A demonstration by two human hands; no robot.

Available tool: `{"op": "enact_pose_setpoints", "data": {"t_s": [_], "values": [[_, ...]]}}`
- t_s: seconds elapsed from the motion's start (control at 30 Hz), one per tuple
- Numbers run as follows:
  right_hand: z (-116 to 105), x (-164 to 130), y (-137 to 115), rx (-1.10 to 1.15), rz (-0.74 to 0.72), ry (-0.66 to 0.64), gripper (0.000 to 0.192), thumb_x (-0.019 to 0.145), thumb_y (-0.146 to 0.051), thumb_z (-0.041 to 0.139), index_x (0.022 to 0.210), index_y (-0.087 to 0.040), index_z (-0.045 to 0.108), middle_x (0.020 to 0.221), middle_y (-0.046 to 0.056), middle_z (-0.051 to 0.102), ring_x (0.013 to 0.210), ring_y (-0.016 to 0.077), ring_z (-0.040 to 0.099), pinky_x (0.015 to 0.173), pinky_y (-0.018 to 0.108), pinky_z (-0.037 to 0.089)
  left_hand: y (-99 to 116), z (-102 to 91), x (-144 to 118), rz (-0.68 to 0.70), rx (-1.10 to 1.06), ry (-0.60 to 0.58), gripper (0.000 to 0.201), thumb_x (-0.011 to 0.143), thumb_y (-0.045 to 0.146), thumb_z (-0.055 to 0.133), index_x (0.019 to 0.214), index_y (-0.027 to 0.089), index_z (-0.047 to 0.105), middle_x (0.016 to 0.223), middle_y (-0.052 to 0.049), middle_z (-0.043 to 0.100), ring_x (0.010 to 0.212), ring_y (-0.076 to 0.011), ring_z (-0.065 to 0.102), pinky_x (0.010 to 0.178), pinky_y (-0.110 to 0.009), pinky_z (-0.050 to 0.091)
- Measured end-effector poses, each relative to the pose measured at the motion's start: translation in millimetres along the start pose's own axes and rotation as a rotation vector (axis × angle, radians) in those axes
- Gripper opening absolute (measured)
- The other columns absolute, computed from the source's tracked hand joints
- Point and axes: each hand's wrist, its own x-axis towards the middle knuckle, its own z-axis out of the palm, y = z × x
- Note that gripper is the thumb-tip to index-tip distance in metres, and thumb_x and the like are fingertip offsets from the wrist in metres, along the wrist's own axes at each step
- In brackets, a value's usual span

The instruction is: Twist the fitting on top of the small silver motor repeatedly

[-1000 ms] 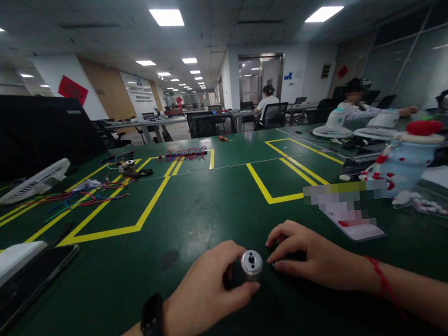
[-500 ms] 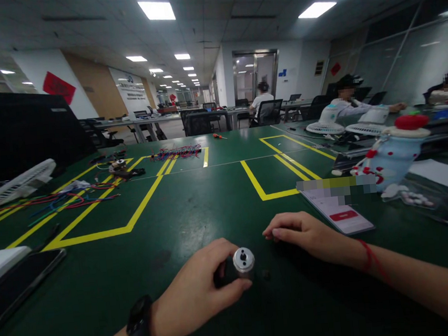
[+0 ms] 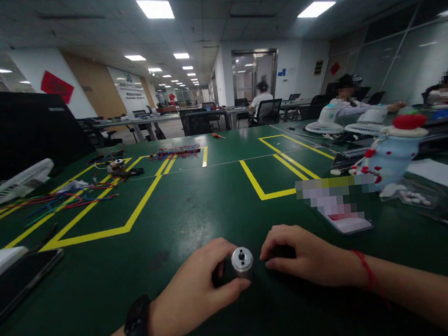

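A small cylindrical metal motor (image 3: 242, 259) stands upright near the front of the green table, its silver top with dark holes facing up. My left hand (image 3: 203, 281) is closed around its left side, with thumb and fingers against the casing. Just to the right of the motor, apart from it, is my right hand (image 3: 307, 255). Its index finger arches down and the tip comes close to the thumb. Whatever may be between these fingertips is too small or hidden to make out.
A phone (image 3: 348, 222) lies beyond my right hand, near a blue bottle (image 3: 397, 156) and a plastic bag (image 3: 421, 199). Left are a dark device (image 3: 25, 282), loose wires (image 3: 72, 198) and a white fan (image 3: 15, 183). A screwdriver (image 3: 216, 136) lies far back; people sit beyond.
My right hand has moved down and towards the motor, its fingers more arched. The small dark piece beside the motor no longer shows. My left hand keeps its hold.
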Motion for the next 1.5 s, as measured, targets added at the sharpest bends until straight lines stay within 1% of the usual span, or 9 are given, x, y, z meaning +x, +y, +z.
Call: {"op": "enact_pose_setpoints", "data": {"t_s": [0.33,0.5,0.67,0.8,0.9,1.03,1.1,1.33,1.5], "values": [[-5.6,0.4,0.0,0.063,-0.04,-0.095,0.01,0.082,-0.015,0.065,0.09,-0.018,0.068,0.104,0.003,0.055,0.093,0.0152,0.055,0.084,0.03,0.045,0.2,-0.1,-0.1,-0.001,0.015,0.002,0.012,0.085,0.026,0.065,0.091,0.02,0.056,0.084,0.001,0.054,0.072,-0.0152,0.049,0.061,-0.025,0.035],[-15.8,2.9,8.3,0.251,-0.005,-0.145,0.021,0.08,-0.014,0.066,0.1,-0.02,0.067,0.104,0.002,0.056,0.086,0.0133,0.054,0.077,0.028,0.046,0.8,-0.6,-0.4,0.008,0.012,-0.003,0.013,0.085,0.026,0.065,0.093,0.02,0.057,0.085,0.001,0.055,0.071,-0.0152,0.049,0.061,-0.025,0.036],[-20.8,11.1,40.0,0.896,0.216,0.089,0.017,0.08,-0.018,0.065,0.097,-0.017,0.062,0.091,0.002,0.062,0.078,0.0116,0.058,0.073,0.026,0.047,1.8,-0.8,-0.5,0.004,-0.002,-0.003,0.012,0.085,0.026,0.064,0.094,0.021,0.058,0.087,0.0,0.056,0.072,-0.0154,0.049,0.062,-0.025,0.037],[-19.9,14.9,54.6,1.034,0.265,0.205,0.016,0.086,-0.022,0.057,0.102,-0.018,0.059,0.092,0.004,0.061,0.078,0.0123,0.059,0.072,0.028,0.048,1.7,-0.6,-0.8,-0.009,-0.003,-0.006,0.013,0.085,0.026,0.064,0.094,0.021,0.057,0.086,0.001,0.055,0.072,-0.0156,0.049,0.062,-0.025,0.036],[-17.9,11.2,44.2,0.874,0.233,0.132,0.017,0.083,-0.023,0.063,0.099,-0.016,0.061,0.09,0.003,0.061,0.072,0.0115,0.056,0.067,0.027,0.046,1.6,-0.4,-1.1,-0.011,0.006,-0.01,0.013,0.085,0.026,0.064,0.094,0.021,0.056,0.086,0.001,0.055,0.072,-0.0155,0.049,0.062,-0.025,0.036],[-11.9,1.7,18.0,0.227,-0.014,-0.006,0.022,0.075,-0.025,0.073,0.095,-0.019,0.068,0.098,0.002,0.055,0.077,0.0125,0.052,0.068,0.027,0.044,1.2,0.3,-1.8,-0.014,0.007,-0.005,0.013,0.085,0.027,0.064,0.093,0.02,0.056,0.085,0.001,0.055,0.071,-0.0153,0.048,0.06,-0.025,0.035],[-7.9,-0.3,8.7,0.069,-0.089,0.001,0.013,0.075,-0.022,0.072,0.088,-0.019,0.069,0.097,0.002,0.053,0.083,0.014,0.053,0.074,0.028,0.044,1.0,0.9,-2.0,-0.015,0.014,-0.002,0.013,0.085,0.027,0.064,0.091,0.02,0.056,0.084,0.001,0.055,0.071,-0.0153,0.048,0.06,-0.024,0.035],[3.4,13.6,-21.5,0.122,-0.113,0.277,0.007,0.082,-0.022,0.067,0.089,-0.02,0.066,0.093,0.002,0.053,0.08,0.013,0.052,0.068,0.025,0.044,1.2,1.9,-0.3,-0.014,0.019,0.013,0.014,0.085,0.028,0.065,0.09,0.02,0.055,0.083,0.002,0.056,0.071,-0.0154,0.05,0.061,-0.025,0.036],[9.1,18.2,-40.1,0.106,-0.156,0.241,0.01,0.081,-0.017,0.066,0.09,-0.02,0.067,0.093,0.001,0.053,0.082,0.0132,0.054,0.07,0.026,0.044,-0.5,3.3,-0.7,-0.015,0.048,0.016,0.016,0.085,0.029,0.064,0.094,0.019,0.056,0.084,0.0,0.057,0.072,-0.0164,0.051,0.063,-0.026,0.037]]}}
